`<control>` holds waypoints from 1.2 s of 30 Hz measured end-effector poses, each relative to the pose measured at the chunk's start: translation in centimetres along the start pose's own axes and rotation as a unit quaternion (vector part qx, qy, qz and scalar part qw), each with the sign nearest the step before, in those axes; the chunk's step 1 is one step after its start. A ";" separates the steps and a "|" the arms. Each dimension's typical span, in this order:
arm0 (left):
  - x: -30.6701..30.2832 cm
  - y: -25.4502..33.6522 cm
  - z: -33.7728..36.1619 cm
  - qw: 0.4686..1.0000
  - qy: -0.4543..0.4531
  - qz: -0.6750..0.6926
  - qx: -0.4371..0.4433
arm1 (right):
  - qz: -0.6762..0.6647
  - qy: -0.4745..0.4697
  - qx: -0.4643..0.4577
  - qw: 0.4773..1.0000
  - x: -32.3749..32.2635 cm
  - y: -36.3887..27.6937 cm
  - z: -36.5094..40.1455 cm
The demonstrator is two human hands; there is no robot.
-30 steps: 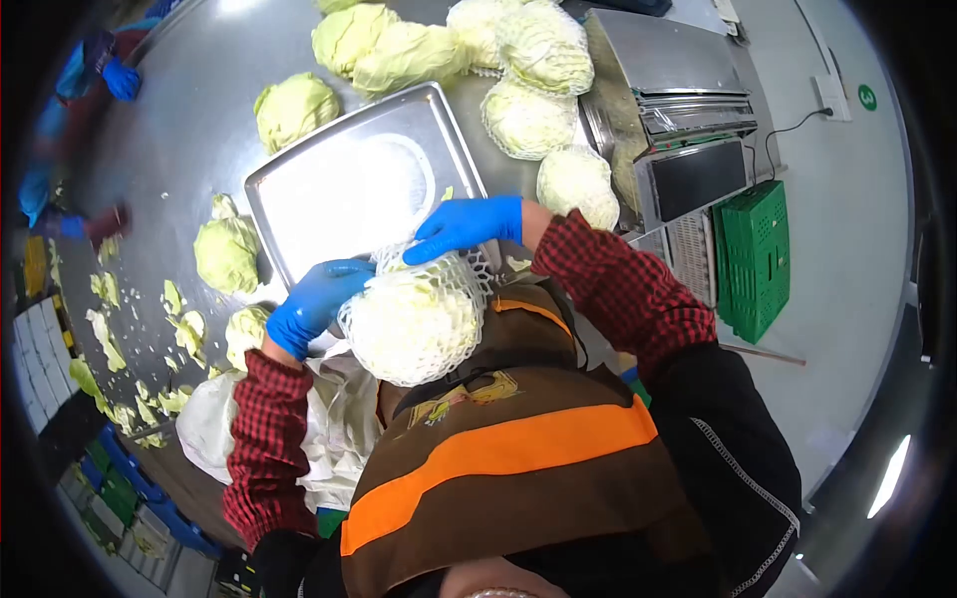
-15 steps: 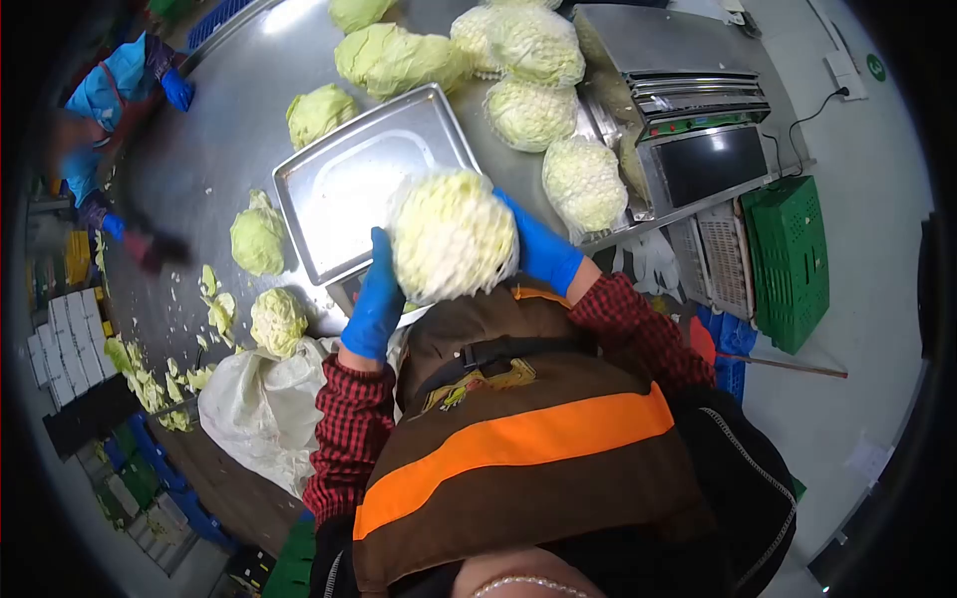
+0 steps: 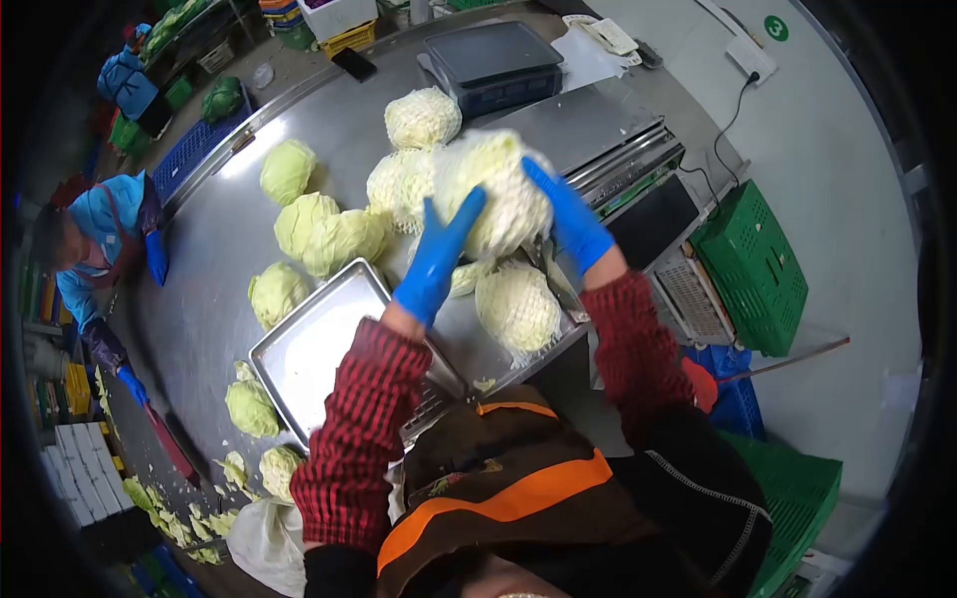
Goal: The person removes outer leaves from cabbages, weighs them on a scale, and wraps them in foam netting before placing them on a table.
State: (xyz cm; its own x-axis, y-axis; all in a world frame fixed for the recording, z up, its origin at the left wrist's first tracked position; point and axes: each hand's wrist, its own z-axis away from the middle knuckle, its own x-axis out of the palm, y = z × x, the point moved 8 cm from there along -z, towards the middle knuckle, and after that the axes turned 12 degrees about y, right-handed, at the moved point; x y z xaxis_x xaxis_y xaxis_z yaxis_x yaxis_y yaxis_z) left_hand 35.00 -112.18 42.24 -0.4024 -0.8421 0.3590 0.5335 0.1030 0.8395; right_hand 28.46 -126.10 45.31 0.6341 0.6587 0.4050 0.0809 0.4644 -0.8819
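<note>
Both hands are clamped on one netted cabbage (image 3: 495, 189), held up off the desk (image 3: 219, 259) just past the far right corner of the steel tray (image 3: 319, 349). The left hand (image 3: 439, 254) is flat against its near left side with the fingers stretched out. The right hand (image 3: 570, 221) is cupped round the right side. Both wear blue gloves, and the head is squeezed between the palms.

The cabbage is pale yellow-green, round and wrapped in white foam mesh. It's a bit motion-blurred, so I can't make out finer detail.

Counts, going out from the tray:
- Three more netted heads (image 3: 516, 307) sit on the desk, one right beside the tray's right edge and two further out beyond it.
- A fourth might be tucked behind the left hand, can't tell.
- Four bare green cabbages (image 3: 287, 169) lie beyond the tray's far left side.
- Two small trimmed heads (image 3: 249, 407) sit at its near left corner, with loose leaf scraps (image 3: 184, 523) past those.
- There's only one tray.
</note>
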 end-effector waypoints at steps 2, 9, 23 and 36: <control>6.1 5.2 -1.2 0.994 -0.079 0.042 0.063 | 0.014 -0.009 0.026 1.000 -2.0 -2.9 -4.7; 12.6 0.2 -16.0 0.987 -0.051 -0.121 0.090 | 0.140 0.053 -0.070 0.986 -11.5 -6.0 -19.0; -6.7 -3.3 -6.5 0.894 0.081 -0.395 0.195 | 0.319 0.174 -0.205 0.909 -13.5 -6.9 -15.8; -9.3 2.3 -10.1 0.844 0.230 -0.366 0.317 | 0.292 0.213 -0.114 0.925 -14.4 -7.5 -15.3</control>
State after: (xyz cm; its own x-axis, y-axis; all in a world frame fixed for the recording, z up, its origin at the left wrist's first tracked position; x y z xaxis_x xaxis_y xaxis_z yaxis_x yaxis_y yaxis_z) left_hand 47.46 -109.41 36.69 -0.0429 -0.9043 -0.4248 -0.2976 -0.3943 0.8694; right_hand 30.49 -148.13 42.42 0.8624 0.4422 -0.2463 -0.2425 -0.0662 -0.9679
